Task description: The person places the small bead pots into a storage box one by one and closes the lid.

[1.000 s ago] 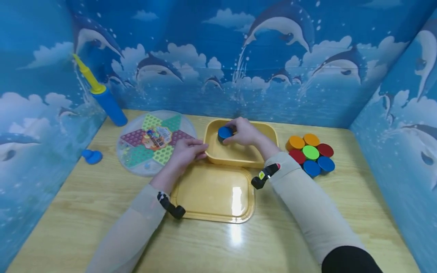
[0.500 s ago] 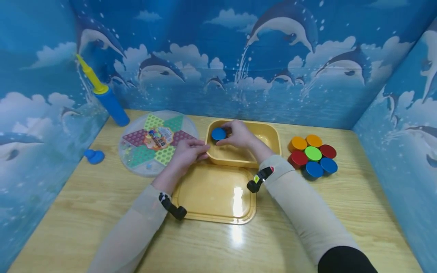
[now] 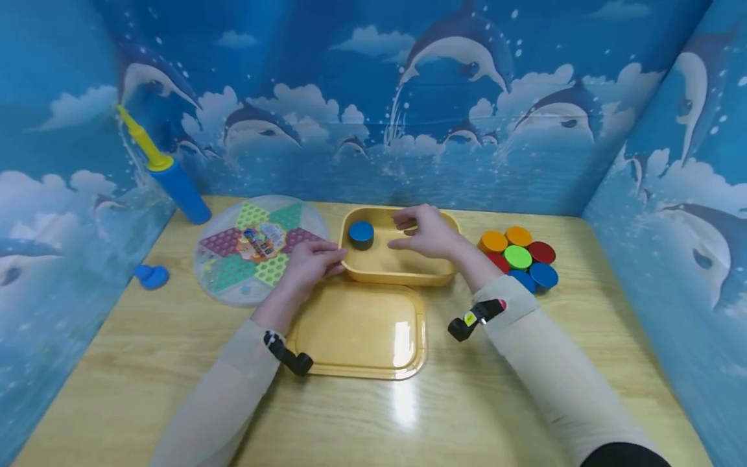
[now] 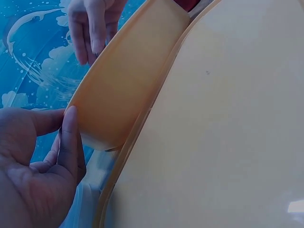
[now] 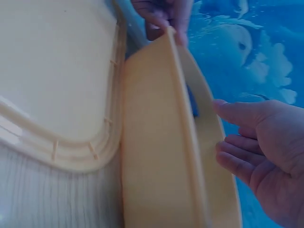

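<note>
Fingers and thumb of the right hand (image 3: 428, 235) stand apart over the yellow box (image 3: 397, 279), bent a little and holding nothing, with a clear gap between their tips and the blue disc (image 3: 361, 235). That disc sits flat side up on the floor of the box, towards its left end. At the box's left end, the left hand (image 3: 310, 264) pinches the rim between thumb and fingers, and the left wrist view shows that grip closely. Just in front of the box, on the near side, lies the flat yellow lid (image 3: 358, 331). To the right of the box stands a cluster of coloured discs (image 3: 517, 257), orange, red, green and blue, packed side by side; the right sleeve (image 3: 543, 350) covers part of the near edge. The step in hand seems to be loading the box, with one disc in place and the cluster not yet inside. If so, the next move calls for the right hand to lift clear of the rim, swing right and close on a single disc without knocking its neighbours, while the left hand steadies the box.
</note>
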Demonstrator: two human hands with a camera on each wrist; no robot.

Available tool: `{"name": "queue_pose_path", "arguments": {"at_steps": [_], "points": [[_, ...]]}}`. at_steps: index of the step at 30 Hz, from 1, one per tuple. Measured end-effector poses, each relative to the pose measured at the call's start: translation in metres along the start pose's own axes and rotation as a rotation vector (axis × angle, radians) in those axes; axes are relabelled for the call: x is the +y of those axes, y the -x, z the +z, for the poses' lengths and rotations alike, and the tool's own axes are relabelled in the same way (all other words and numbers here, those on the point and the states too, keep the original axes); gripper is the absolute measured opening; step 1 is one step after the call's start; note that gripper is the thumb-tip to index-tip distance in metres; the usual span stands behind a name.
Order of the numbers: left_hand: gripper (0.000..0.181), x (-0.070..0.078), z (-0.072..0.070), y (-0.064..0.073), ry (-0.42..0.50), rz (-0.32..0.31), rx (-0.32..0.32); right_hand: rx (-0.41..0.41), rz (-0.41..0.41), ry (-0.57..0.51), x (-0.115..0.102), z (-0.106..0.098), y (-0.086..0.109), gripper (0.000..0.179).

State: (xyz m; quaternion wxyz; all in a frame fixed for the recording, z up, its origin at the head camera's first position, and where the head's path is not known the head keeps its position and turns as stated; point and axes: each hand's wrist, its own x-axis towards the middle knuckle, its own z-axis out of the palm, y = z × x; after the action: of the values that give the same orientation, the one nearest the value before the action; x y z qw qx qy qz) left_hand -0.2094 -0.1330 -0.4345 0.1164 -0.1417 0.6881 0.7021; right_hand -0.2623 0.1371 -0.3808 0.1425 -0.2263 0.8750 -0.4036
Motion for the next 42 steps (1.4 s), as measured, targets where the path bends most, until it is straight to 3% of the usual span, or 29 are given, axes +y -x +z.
{"name": "queue_pose_path", "arguments": {"at_steps": [16,25,36,42], "points": [[0.038,-0.003,-0.008,-0.001,0.0,-0.012,0.001,0.136,0.014,-0.031,0.014,-0.05,0.076,0.06],[0.036,-0.002,-0.005,-0.002,0.002,-0.009,-0.016,0.259,0.109,0.07,0.031,-0.068,0.121,0.059],[0.036,0.0,-0.001,0.001,0.039,0.006,-0.03,0.325,0.125,0.071,0.062,-0.082,0.172,0.062],[0.033,-0.001,0.001,-0.001,0.032,0.004,-0.03,0.368,0.2,0.082,0.086,-0.092,0.193,0.064]]}}
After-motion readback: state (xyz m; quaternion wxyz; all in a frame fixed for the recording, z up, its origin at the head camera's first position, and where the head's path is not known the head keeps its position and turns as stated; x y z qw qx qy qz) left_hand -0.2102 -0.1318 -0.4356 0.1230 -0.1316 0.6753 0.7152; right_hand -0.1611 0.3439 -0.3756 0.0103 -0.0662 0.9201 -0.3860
